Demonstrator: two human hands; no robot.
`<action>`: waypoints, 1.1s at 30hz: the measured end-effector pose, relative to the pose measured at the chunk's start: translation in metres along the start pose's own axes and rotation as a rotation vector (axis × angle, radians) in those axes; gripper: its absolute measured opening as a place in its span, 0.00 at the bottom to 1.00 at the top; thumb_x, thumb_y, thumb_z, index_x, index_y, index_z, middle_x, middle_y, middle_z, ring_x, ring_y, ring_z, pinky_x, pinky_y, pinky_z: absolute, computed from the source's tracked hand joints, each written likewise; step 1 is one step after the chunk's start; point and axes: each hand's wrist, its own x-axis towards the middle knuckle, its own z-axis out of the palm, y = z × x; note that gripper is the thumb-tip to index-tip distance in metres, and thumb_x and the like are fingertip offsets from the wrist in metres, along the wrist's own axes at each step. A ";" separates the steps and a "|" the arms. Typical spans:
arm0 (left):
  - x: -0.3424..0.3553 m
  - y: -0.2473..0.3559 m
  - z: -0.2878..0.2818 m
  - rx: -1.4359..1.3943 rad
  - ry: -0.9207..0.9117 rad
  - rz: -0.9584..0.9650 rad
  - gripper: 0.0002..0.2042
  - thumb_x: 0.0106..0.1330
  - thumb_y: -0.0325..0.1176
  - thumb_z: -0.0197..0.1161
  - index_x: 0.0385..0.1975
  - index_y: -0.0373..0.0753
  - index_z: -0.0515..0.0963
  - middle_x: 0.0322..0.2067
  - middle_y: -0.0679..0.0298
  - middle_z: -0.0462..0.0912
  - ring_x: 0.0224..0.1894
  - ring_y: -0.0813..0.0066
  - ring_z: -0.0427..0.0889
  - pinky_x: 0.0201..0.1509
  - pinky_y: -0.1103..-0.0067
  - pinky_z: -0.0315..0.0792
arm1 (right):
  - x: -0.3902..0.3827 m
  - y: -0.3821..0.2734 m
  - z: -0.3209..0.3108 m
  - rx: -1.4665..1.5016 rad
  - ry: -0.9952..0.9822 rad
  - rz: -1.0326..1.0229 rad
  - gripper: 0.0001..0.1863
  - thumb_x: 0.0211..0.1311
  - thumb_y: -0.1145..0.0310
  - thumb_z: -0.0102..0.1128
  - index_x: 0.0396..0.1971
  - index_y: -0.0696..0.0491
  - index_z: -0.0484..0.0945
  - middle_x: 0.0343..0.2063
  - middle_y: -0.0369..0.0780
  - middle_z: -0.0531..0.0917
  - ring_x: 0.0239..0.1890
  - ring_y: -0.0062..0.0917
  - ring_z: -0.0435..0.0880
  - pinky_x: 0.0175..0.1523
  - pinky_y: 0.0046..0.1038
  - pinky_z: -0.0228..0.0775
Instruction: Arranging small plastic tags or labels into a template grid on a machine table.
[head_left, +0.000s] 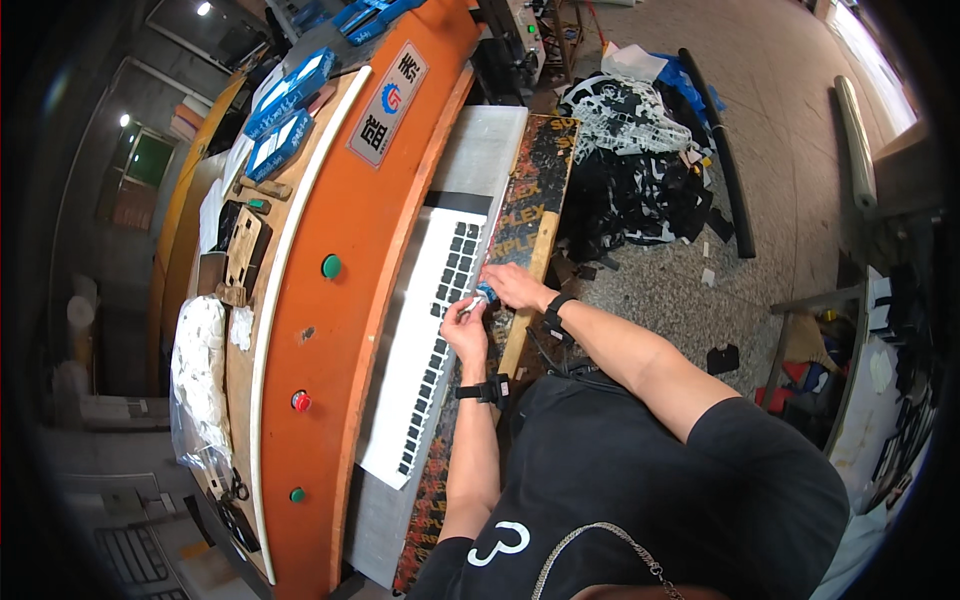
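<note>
My left hand (463,322) is closed with fingertips pinching a small white piece (478,303). Just above it, my right hand (508,284) grips a small blue-and-white object (486,290), too small to name. Both hands are at the right edge of a white sheet (400,420) with rows of small black pieces, which lies on a grey metal plate (470,150). Alongside runs a worn printed board (525,175) with a wooden strip (530,290). My wrists each carry a black band.
An orange machine (350,220) with buttons spans the left, topped by blue boxes (290,100), tools and a white bundle (200,380). Black and white scrap (630,190), a dark roll (735,200) and a pale roll (855,140) lie at right, near a cluttered bench (860,390).
</note>
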 end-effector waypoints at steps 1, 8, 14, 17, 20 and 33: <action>0.000 -0.001 -0.008 -0.093 0.011 -0.021 0.10 0.64 0.15 0.74 0.43 0.28 0.84 0.40 0.61 0.88 0.40 0.75 0.88 0.47 0.80 0.82 | 0.002 0.000 0.000 0.002 -0.010 -0.010 0.15 0.77 0.65 0.47 0.44 0.57 0.82 0.40 0.56 0.87 0.46 0.59 0.84 0.53 0.55 0.76; -0.035 0.066 -0.129 -0.015 0.221 -0.128 0.11 0.62 0.16 0.74 0.43 0.30 0.84 0.33 0.61 0.89 0.34 0.74 0.89 0.44 0.81 0.83 | 0.009 0.017 0.019 0.078 -0.044 -0.059 0.19 0.81 0.62 0.43 0.54 0.55 0.82 0.49 0.55 0.87 0.49 0.55 0.86 0.56 0.49 0.79; -0.062 0.210 -0.319 0.403 0.786 0.377 0.12 0.59 0.14 0.75 0.42 0.32 0.86 0.35 0.59 0.90 0.37 0.73 0.88 0.47 0.77 0.83 | 0.003 0.012 0.006 0.079 -0.057 0.120 0.17 0.79 0.61 0.48 0.43 0.57 0.82 0.23 0.52 0.84 0.29 0.45 0.89 0.40 0.44 0.78; -0.071 0.249 -0.434 0.654 1.153 0.355 0.07 0.64 0.20 0.74 0.39 0.29 0.85 0.33 0.57 0.90 0.34 0.74 0.88 0.40 0.77 0.83 | 0.011 0.000 0.013 0.100 -0.120 0.123 0.17 0.79 0.61 0.48 0.41 0.58 0.81 0.20 0.50 0.83 0.25 0.43 0.89 0.38 0.43 0.77; -0.077 0.254 -0.576 0.566 1.185 0.297 0.08 0.63 0.19 0.75 0.39 0.26 0.84 0.29 0.60 0.86 0.28 0.75 0.87 0.30 0.80 0.82 | 0.013 -0.008 0.021 0.131 -0.177 0.088 0.17 0.80 0.61 0.48 0.42 0.58 0.81 0.19 0.48 0.83 0.22 0.37 0.88 0.34 0.39 0.77; -0.011 0.281 -0.650 0.673 0.900 0.017 0.16 0.61 0.17 0.67 0.50 0.21 0.85 0.39 0.50 0.92 0.42 0.69 0.90 0.47 0.78 0.81 | 0.008 -0.014 0.023 0.163 -0.161 0.113 0.16 0.80 0.61 0.51 0.42 0.59 0.82 0.21 0.46 0.84 0.21 0.31 0.87 0.32 0.35 0.77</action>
